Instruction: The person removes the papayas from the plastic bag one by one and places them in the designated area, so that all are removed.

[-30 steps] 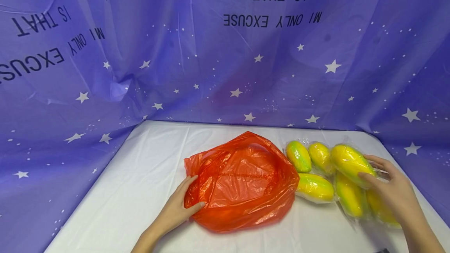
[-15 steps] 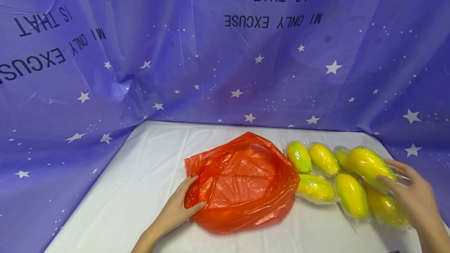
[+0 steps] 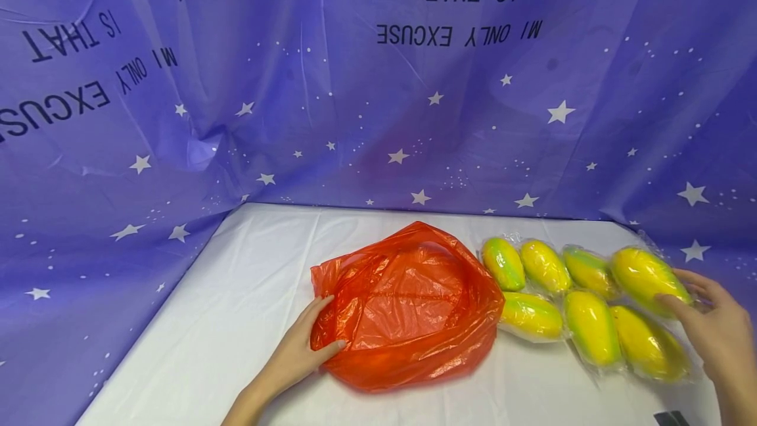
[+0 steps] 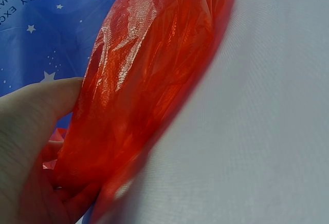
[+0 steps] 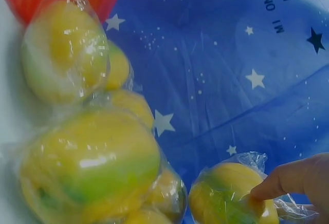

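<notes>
A red plastic bag (image 3: pixel 408 304) lies on the white table with its mouth spread wide. At its left rim my left hand (image 3: pixel 296 350) holds the film; in the left wrist view the thumb is on one side and fingers show behind the red plastic (image 4: pixel 139 75). My right hand (image 3: pixel 718 324) grips a yellow-green mango (image 3: pixel 646 276) in clear wrap, at the far right of a group of mangoes. The right wrist view shows the thumb pressing on this mango (image 5: pixel 223 193). Several more wrapped mangoes, such as the nearest one (image 3: pixel 591 327), lie between bag and hand.
The white table (image 3: pixel 236 294) ends at a purple-blue curtain (image 3: pixel 367 84) with stars and lettering, behind and at both sides. One mango (image 3: pixel 531 317) touches the bag's right edge. A small dark object (image 3: pixel 671 418) shows at the bottom right.
My right hand has moved right with its mango, from above the other mangoes to the far end of the back row. Another mango beneath it is now uncovered. The left hand and bag stay put.
</notes>
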A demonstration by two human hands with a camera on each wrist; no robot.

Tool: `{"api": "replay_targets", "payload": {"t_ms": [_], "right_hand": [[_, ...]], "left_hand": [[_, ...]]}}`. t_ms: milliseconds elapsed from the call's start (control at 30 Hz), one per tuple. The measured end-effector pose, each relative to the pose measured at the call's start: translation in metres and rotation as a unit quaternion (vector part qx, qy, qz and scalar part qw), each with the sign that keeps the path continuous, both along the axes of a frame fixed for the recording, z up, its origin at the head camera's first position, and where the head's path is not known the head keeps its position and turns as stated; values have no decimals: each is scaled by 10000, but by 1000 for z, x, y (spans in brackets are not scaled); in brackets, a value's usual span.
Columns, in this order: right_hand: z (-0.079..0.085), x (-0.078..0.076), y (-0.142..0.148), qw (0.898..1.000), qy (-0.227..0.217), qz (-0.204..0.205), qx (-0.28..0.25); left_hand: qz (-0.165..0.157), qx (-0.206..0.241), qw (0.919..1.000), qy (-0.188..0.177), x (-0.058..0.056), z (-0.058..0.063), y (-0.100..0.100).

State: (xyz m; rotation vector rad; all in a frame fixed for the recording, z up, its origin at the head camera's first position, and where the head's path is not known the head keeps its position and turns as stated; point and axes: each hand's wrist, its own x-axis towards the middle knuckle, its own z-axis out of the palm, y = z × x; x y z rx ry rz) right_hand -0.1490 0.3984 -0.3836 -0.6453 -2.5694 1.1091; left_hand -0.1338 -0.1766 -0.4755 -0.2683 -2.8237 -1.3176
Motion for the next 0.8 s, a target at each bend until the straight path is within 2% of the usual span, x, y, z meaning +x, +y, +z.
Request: {"api": "replay_targets", "payload": {"t_ms": [133,567,800], "right_hand": [[-4,-2,9,9999,-75,-50,-102],[-17,-7,26,9961,-699,-359,-401],[-25,-8,35,9951,-889,-304,-300]], "left_hand": [[5,7,10000,-16,0,0,0],[17,22,10000,-55,0,0,-1],[14,41,9999,-96,0,0,-1]]}}
